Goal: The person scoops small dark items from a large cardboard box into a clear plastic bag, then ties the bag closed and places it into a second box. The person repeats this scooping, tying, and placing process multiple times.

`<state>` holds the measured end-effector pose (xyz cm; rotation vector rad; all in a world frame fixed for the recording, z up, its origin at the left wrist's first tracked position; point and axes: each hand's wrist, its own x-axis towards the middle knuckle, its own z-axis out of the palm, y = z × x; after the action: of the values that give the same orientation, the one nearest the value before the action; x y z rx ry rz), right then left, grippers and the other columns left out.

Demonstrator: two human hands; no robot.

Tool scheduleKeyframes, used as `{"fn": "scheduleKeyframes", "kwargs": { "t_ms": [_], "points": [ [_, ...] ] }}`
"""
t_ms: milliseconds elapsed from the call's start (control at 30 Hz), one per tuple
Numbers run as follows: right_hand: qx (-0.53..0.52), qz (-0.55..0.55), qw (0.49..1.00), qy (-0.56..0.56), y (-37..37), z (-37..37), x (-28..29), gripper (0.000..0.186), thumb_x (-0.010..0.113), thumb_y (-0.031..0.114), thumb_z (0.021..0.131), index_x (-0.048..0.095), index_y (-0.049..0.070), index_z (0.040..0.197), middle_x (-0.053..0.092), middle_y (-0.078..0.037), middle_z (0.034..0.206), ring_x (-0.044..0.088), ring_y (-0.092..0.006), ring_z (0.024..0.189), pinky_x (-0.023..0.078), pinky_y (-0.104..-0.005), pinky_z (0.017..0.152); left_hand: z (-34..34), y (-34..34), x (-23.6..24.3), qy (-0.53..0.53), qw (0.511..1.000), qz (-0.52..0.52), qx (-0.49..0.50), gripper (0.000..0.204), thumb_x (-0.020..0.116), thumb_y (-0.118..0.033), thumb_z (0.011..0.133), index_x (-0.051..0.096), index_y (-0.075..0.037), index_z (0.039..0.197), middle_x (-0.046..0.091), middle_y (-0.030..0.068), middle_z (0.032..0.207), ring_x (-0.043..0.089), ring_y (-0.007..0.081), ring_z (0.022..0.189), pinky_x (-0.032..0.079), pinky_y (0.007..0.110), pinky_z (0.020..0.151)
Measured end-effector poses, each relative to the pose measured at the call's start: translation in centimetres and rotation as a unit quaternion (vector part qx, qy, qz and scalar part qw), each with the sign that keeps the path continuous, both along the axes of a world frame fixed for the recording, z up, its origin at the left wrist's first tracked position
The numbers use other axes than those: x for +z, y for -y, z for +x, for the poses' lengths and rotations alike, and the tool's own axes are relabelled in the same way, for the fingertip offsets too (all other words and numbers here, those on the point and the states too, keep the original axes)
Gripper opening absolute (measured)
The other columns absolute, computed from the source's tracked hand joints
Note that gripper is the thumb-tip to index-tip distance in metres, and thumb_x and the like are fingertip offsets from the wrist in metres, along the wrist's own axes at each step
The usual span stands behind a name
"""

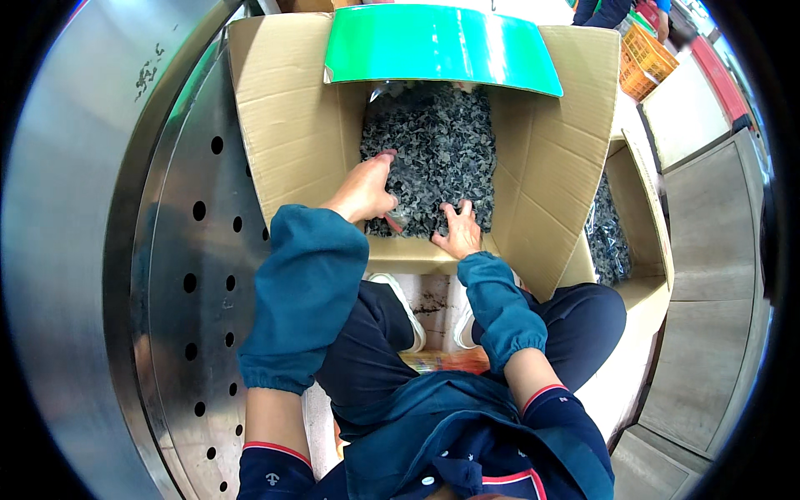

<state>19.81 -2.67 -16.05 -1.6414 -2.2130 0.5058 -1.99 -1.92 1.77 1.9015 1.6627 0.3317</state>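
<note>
A large open cardboard box (292, 96) stands in front of my knees. Dark, crinkled dried pieces that look like black fungus (433, 142) fill it, and clear plastic shows at their far left edge. My left hand (364, 190) reaches in over the left near side, its fingers and thumb apart on the pieces. By its thumb lies a small bit of clear and reddish plastic (397, 220). At the near edge of the heap my right hand (460, 232) rests with its fingers spread and slightly bent, touching the pieces. Neither hand visibly holds anything.
A glossy green flap (442, 42) arches over the box's far side. A second cardboard box (646, 225) with similar dark contents stands at right. Perforated metal panelling (212, 275) runs along the left. Orange crates (646, 62) and another person (612, 12) are at far right.
</note>
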Motion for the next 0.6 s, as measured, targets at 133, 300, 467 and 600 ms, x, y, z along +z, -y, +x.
{"fn": "scheduleKeyframes", "kwargs": {
  "t_ms": [133, 300, 467, 600],
  "points": [
    [-0.021, 0.002, 1.0, 0.013, 0.3, -0.2, -0.2, 0.062, 0.071, 0.027, 0.059, 0.048, 0.017, 0.115, 0.036, -0.019, 0.117, 0.048, -0.0405, 0.1, 0.049, -0.0465, 0.074, 0.3, 0.1, 0.2, -0.003, 1.0, -0.007, -0.002, 0.065, 0.064, -0.005, 0.06, 0.043, 0.008, 0.121, 0.053, 0.0265, 0.113, 0.051, 0.0359, 0.107, 0.042, 0.036, 0.091],
    [0.025, 0.018, 1.0, 0.004, -0.3, 0.6, -0.8, 0.067, 0.075, 0.028, 0.059, 0.046, 0.018, 0.118, 0.036, -0.02, 0.119, 0.047, -0.0416, 0.1, 0.047, -0.0476, 0.079, 0.3, -0.2, 0.1, -0.008, 1.0, -0.002, -0.016, 0.065, 0.064, -0.005, 0.06, 0.043, 0.008, 0.121, 0.053, 0.0265, 0.112, 0.052, 0.0359, 0.106, 0.042, 0.036, 0.091],
    [0.008, 0.043, 0.997, -0.058, -0.6, 1.0, -0.9, 0.053, 0.071, 0.019, 0.057, 0.052, 0.016, 0.107, 0.041, -0.019, 0.104, 0.05, -0.0393, 0.09, 0.048, -0.0441, 0.075, 0.2, -0.2, -0.5, -0.014, 1.0, 0.004, -0.017, 0.065, 0.064, -0.005, 0.06, 0.043, 0.008, 0.121, 0.054, 0.0262, 0.112, 0.052, 0.0351, 0.107, 0.041, 0.035, 0.092],
    [-0.017, 0.03, 0.998, -0.047, -0.4, 1.2, -0.6, 0.052, 0.071, 0.02, 0.058, 0.051, 0.017, 0.107, 0.04, -0.019, 0.107, 0.051, -0.0395, 0.093, 0.048, -0.0451, 0.074, 0.4, 0.0, 0.1, 0.014, 0.999, 0.025, -0.023, 0.068, 0.064, -0.007, 0.059, 0.042, 0.008, 0.122, 0.055, 0.0262, 0.11, 0.054, 0.0334, 0.105, 0.043, 0.035, 0.089]
  ]
}}
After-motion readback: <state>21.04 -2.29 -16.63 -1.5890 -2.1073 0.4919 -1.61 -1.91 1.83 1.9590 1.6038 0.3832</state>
